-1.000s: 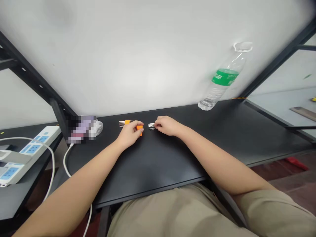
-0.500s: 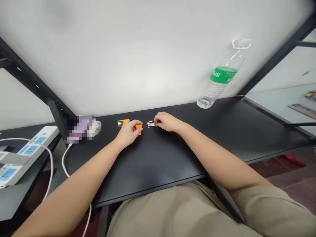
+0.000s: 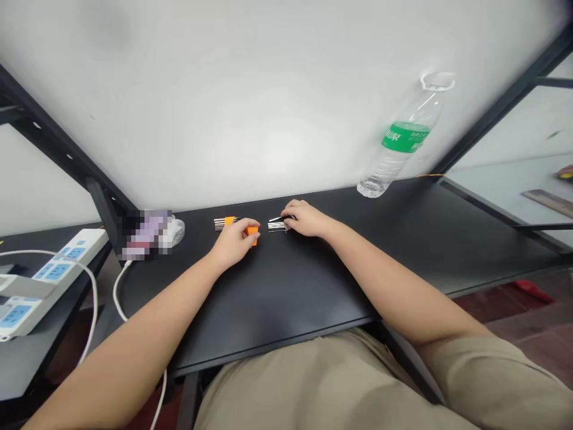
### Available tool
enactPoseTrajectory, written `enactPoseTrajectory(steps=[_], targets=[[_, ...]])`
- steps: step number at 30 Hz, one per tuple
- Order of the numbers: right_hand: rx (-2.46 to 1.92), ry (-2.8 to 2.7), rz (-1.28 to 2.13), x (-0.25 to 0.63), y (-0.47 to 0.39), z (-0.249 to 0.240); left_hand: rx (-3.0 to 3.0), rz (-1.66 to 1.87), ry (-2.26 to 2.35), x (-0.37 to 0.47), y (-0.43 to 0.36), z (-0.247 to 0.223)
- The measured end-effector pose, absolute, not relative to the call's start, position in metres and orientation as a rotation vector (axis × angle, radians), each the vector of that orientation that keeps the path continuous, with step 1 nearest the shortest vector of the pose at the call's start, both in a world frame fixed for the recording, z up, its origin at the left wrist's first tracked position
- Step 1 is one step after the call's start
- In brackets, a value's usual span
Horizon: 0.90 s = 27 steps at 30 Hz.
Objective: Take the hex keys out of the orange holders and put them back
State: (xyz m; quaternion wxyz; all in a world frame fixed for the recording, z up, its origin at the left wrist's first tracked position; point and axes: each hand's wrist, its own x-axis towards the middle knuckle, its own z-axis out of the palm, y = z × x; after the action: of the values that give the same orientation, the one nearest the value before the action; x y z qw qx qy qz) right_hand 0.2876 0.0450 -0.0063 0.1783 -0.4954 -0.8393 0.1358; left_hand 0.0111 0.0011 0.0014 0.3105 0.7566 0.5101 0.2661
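Note:
My left hand (image 3: 233, 242) is closed on an orange block (image 3: 253, 235) above the black table. Just beyond its knuckles lies an orange holder (image 3: 230, 220) with several thin metal rods (image 3: 219, 224) sticking out to the left. To the right, several thin metal pieces (image 3: 276, 227) lie side by side on the table. My right hand (image 3: 302, 218) pinches one slim metal piece (image 3: 278, 219) at the back edge of that group, its tip pointing left.
A large water bottle (image 3: 388, 161) stands by the wall at the right. On the left are a white crumpled item (image 3: 172, 232), a white cable (image 3: 117, 292) and a power strip (image 3: 56, 269). The black table (image 3: 277, 298) ends in front of my lap.
My right hand has risen slightly and shifted a little right, and a slim metal piece now shows between its fingers. My left hand has barely moved.

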Motion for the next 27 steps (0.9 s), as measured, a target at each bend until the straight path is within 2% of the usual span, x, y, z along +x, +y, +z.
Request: enactPoseTrajectory(steps=[19,27], targets=[[-1.374,-2.517,0.387,0.274,0.026,0.007,1.897,0.766,1.304,0.01,0.003,-0.002],[-1.101,-2.558,0.509,0.276,0.02,0.008,1.9,0.766,1.3,0.011,0.002,-0.002]])
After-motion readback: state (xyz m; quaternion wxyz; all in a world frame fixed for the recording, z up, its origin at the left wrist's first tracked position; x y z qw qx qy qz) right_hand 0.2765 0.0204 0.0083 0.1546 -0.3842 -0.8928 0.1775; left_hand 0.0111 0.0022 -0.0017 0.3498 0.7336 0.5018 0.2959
